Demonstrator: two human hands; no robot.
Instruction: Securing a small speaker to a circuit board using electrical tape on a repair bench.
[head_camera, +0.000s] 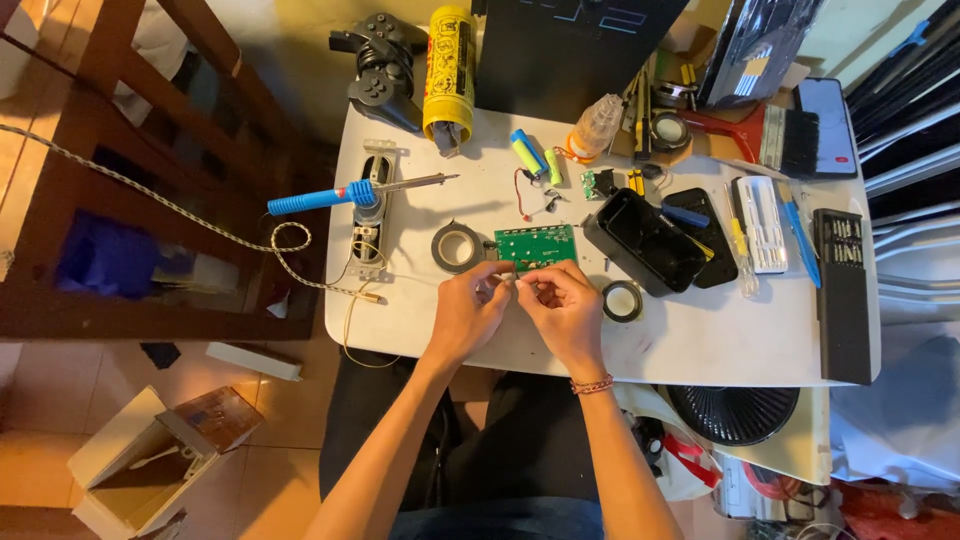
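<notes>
Green circuit board (536, 246) lies just beyond both hands; left hand (468, 312) and right hand (562, 308) pinch something tiny together, beside grey tape roll (457, 247).

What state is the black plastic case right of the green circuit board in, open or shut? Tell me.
Open. The black plastic case lies with its hollow facing up, its flat black lid beside it, right of the green circuit board.

At frame centre I see my left hand (468, 312) and right hand (565, 310) meeting fingertip to fingertip over the white table (700, 340), pinching something too small to tell. Just above them lies a green board (536, 246), a grey tape roll (457, 246) beside it. A blue-handled soldering iron (350, 193) rests upper left; a black tray (645, 242) sits right.
</notes>
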